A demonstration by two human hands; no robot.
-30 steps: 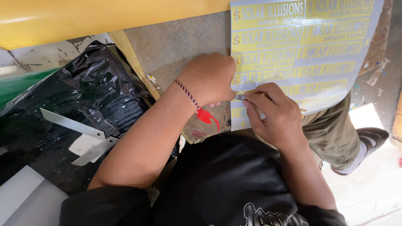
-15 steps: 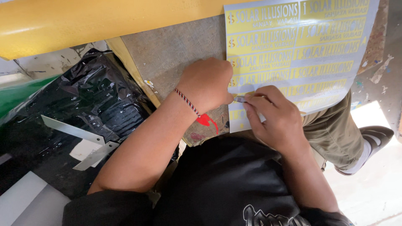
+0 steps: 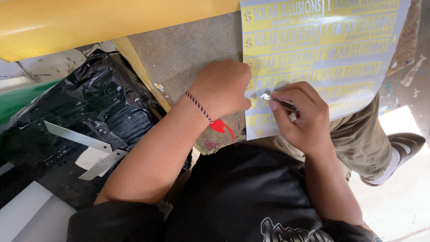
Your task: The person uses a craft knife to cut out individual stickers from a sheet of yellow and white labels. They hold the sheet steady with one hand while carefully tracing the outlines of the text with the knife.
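Left hand point(image 3: 222, 88) is a closed fist pressing the pale vinyl sheet of yellow lettering point(image 3: 322, 49) onto the grey board; right hand point(image 3: 301, 117) pinches a thin metal blade point(image 3: 274, 99) at the sheet's lower-left. One slip probably tears a letter.

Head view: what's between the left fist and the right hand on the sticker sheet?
Only the metal tip of the thin tool held in the right hand, over a narrow strip of the yellow-lettered sheet. The left hand presses the sheet's left edge. Seen in the head view.
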